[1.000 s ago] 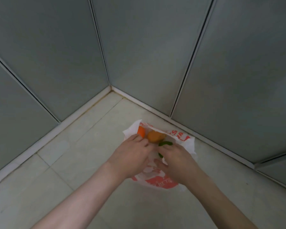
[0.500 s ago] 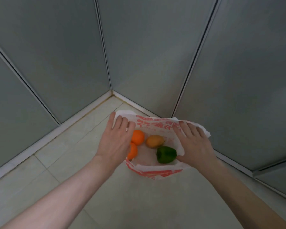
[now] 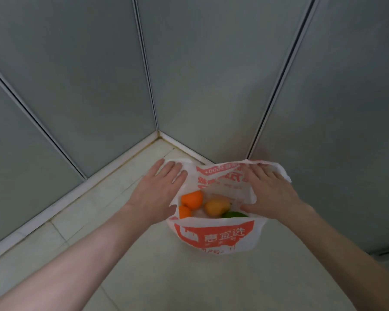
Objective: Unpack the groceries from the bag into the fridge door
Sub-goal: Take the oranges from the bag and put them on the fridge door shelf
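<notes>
A white plastic bag point(image 3: 216, 236) with red print stands on the pale floor, its mouth spread wide. Inside lie two orange fruits point(image 3: 191, 199), a yellow-brown fruit point(image 3: 216, 207) and a green pepper point(image 3: 235, 214), the pepper mostly hidden by the near wall of the bag. My left hand point(image 3: 156, 189) lies flat with straight fingers on the bag's left rim. My right hand point(image 3: 271, 191) presses with straight fingers on the bag's right rim and holds it apart.
Grey-green panels point(image 3: 211, 75) with thin seams form a corner right behind the bag. A pale skirting strip point(image 3: 76, 189) runs along their base. Beige floor tiles point(image 3: 189, 283) stretch toward me.
Both hands slid from the bag's middle to its edges and pulled the mouth open, exposing the produce. The near wall of the bag now stands up and covers part of the pepper.
</notes>
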The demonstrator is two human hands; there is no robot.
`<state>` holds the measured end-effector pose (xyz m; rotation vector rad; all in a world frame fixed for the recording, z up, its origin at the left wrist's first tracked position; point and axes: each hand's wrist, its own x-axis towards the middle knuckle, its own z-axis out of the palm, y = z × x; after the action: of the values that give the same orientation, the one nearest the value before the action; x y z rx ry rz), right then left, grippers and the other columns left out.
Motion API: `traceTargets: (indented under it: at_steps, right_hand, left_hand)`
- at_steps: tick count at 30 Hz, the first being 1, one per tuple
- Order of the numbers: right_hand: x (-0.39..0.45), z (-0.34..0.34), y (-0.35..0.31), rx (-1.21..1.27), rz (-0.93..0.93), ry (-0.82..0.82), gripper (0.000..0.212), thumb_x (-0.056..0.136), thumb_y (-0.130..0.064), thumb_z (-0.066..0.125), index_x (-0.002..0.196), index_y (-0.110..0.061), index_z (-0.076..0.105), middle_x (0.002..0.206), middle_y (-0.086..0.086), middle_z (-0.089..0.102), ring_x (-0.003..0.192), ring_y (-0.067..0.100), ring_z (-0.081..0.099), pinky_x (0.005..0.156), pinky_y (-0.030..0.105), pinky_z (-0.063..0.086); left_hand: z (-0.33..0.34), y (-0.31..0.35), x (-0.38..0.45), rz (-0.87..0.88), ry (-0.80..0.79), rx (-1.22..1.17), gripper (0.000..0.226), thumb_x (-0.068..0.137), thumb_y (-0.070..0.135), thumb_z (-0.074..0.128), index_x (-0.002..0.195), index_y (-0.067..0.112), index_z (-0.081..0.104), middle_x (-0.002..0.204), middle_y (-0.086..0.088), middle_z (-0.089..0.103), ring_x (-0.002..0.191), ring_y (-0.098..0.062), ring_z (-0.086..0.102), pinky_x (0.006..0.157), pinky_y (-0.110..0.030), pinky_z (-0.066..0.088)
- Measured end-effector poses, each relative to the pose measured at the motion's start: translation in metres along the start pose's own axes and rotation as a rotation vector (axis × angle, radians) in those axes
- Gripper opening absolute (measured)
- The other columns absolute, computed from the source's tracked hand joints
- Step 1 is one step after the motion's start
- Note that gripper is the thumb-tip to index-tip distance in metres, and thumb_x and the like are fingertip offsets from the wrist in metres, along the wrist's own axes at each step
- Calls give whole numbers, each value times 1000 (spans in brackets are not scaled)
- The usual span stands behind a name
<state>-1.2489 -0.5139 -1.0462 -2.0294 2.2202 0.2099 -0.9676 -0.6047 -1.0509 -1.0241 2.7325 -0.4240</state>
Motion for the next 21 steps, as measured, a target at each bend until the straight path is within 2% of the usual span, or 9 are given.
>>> traceTargets:
  at_steps: [2, 5, 8, 11, 13, 15, 17, 19, 21]
  right_hand:
    - [1, 1, -6, 42, -41, -32, 98, 87, -72, 61, 162, -24, 20, 168, 0, 29, 155, 22, 28, 126, 41, 22]
    - [5, 2, -20, 107, -125, 13, 72, 96, -56, 62, 158, -30, 34, 164, -4, 39, 150, 20, 37, 125, 40, 27]
    - [14, 6, -37, 164, -222, -5, 54, 101, -40, 59, 153, -35, 44, 156, -7, 51, 142, 18, 47, 120, 41, 36]
    - [33, 10, -51, 201, -249, -106, 45, 105, -39, 49, 150, -41, 47, 153, -8, 53, 136, 21, 53, 110, 52, 47]
    - [49, 10, -53, 174, -263, -175, 51, 107, -38, 46, 158, -38, 36, 162, -5, 43, 143, 24, 48, 114, 52, 44]
    - [66, 11, -48, 83, -283, -197, 65, 107, -36, 51, 164, -31, 21, 170, -1, 30, 150, 27, 38, 120, 48, 39]
    - [82, 11, -39, 20, -286, -190, 77, 103, -38, 58, 165, -26, 15, 172, 4, 23, 155, 28, 30, 122, 46, 37]
    - [96, 10, -31, -6, -261, -196, 90, 100, -46, 60, 166, -22, 5, 175, 5, 6, 161, 26, 10, 128, 50, 25]
    - [106, 9, -26, -38, -238, -206, 97, 99, -54, 57, 167, -20, -4, 175, 2, -8, 162, 24, -3, 130, 50, 15]
  left_hand:
    - [2, 5, -3, 40, 42, -41, 89, 85, 52, 71, 157, 12, 36, 165, -17, 34, 151, -35, 35, 127, -51, 19]
    - [-4, 14, -8, 73, 157, -57, 83, 70, 43, 86, 142, 10, 59, 151, -18, 53, 134, -37, 55, 114, -52, 41]
    - [-4, 26, -9, 191, 348, -70, 58, 81, 28, 77, 134, 11, 63, 138, -13, 59, 121, -32, 56, 105, -43, 38]
    - [-7, 39, 1, 370, 268, -101, 33, 88, 20, 66, 121, 14, 67, 125, -6, 65, 114, -27, 59, 109, -37, 38]
    - [-7, 45, 8, 392, 91, -71, 35, 93, 20, 64, 128, 15, 64, 132, -6, 62, 123, -27, 55, 120, -39, 31]
    - [-2, 44, 14, 289, -81, -47, 45, 96, 23, 61, 140, 15, 54, 138, -7, 57, 128, -28, 51, 124, -41, 26]
    - [2, 37, 14, 205, -140, -15, 45, 95, 28, 62, 138, 17, 54, 132, -6, 60, 123, -28, 52, 123, -44, 26]
    - [4, 26, 12, 155, -151, 40, 43, 95, 33, 60, 134, 17, 58, 127, -7, 63, 121, -29, 54, 124, -46, 24]
    - [6, 16, 10, 134, -168, 94, 53, 96, 41, 57, 142, 15, 53, 132, -9, 61, 125, -31, 53, 127, -49, 18]
